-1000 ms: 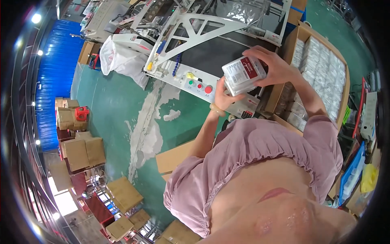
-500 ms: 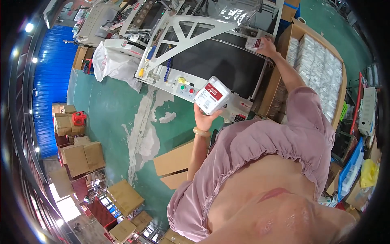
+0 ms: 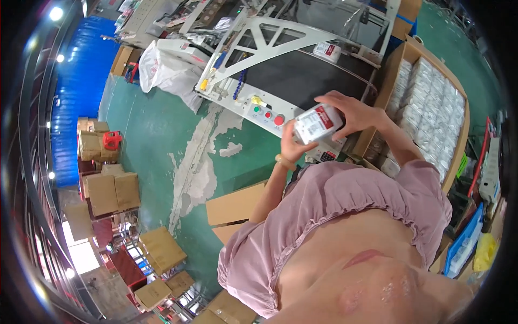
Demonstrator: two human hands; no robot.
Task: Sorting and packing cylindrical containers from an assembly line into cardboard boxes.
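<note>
Above the near edge of the machine, my left hand (image 3: 292, 146) grips a clear plastic box (image 3: 314, 125) with a red and white label, from its lower left side. My right hand (image 3: 357, 114) curves around the right end of the same box, fingers along its top edge and thumb on the near side. Its palm stands a little off the box. Farther away, a similar labelled box (image 3: 327, 51) lies alone on the dark conveyor belt (image 3: 286, 75), with no hand on it.
A white machine frame (image 3: 270, 27) spans the belt. Its control panel (image 3: 259, 110) has colored buttons. To the right stands a large carton (image 3: 456, 81) of rows of clear-wrapped packs. A white sack (image 3: 172, 73) and brown cartons (image 3: 110, 194) are on the left.
My right hand has let go of the box on the belt and come back to the held box. My left hand has brought that box rightward, toward my right hand.
</note>
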